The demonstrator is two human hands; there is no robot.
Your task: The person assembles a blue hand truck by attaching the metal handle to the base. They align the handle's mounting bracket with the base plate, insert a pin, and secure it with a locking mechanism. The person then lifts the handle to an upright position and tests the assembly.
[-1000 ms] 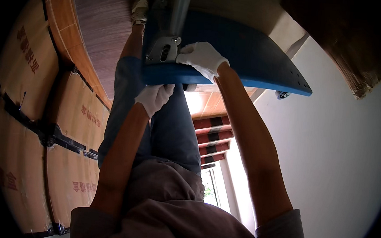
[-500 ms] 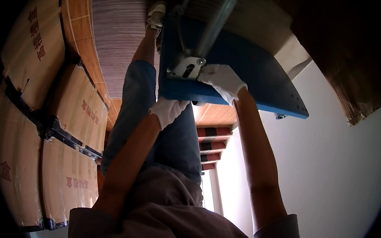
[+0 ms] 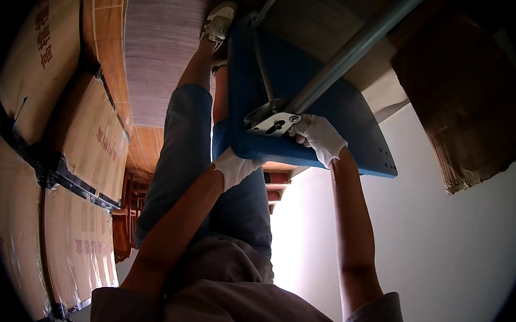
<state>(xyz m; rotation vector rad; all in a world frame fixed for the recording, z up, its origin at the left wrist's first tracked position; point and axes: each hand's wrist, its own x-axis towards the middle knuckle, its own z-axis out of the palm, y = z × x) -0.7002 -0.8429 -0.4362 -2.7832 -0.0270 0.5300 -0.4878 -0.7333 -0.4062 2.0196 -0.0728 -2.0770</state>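
Note:
A blue platform trolley (image 3: 344,122) is held tilted in front of me, with a grey metal handle tube (image 3: 355,48) running up and right across it. At its near left corner a silver hinge bracket (image 3: 275,124) with a dark slot joins the tube to the platform. My right hand (image 3: 319,138), in a white glove, is closed with its curled fingers against the bracket's right end. My left hand (image 3: 236,168), gloved too, grips the platform's near edge from below; its fingertips are hidden behind that edge.
Large taped cardboard cartons (image 3: 86,131) are stacked along the left. A torn brown cardboard piece (image 3: 459,109) hangs at the upper right beside a pale wall (image 3: 443,252). My shoe (image 3: 218,22) stands on a striped mat (image 3: 161,46) at the far side. Wooden furniture (image 3: 125,223) shows behind my left arm.
The trolley has shifted a little nearer and turned, with both hands still on it. Its handle tube now leans further right, and the bracket has moved right and down in view.

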